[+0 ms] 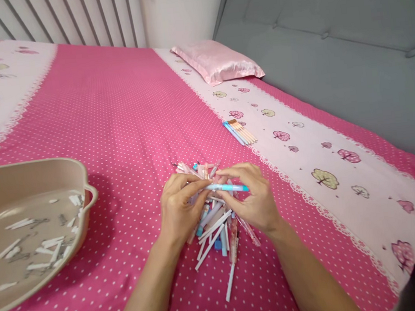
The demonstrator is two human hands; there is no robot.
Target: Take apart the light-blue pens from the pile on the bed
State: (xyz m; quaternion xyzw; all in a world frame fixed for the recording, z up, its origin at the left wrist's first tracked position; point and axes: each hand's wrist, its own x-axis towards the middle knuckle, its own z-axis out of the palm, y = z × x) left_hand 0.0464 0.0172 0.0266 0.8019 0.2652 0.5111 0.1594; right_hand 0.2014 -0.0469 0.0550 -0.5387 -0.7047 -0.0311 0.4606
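Note:
A light-blue and white pen [229, 187] is held level between my two hands, above a loose pile. My left hand [178, 202] pinches its white end with thumb and fingers. At the blue end, my right hand [251, 196] closes thumb and fingers around the barrel. Beneath them lies a heap of pen parts, with white tubes [214, 239], clear pinkish barrels [234, 242] and blue pieces [218, 244]. Part of the heap is hidden behind my hands.
A beige plastic basin [84, 189] at left holds several small white pieces and metal-looking bits. Beyond my right hand, a row of pens [240, 133] with blue and brown ends lies on the bedspread [113, 116]. A pink pillow [219, 59] rests against the grey padded headboard [331, 61].

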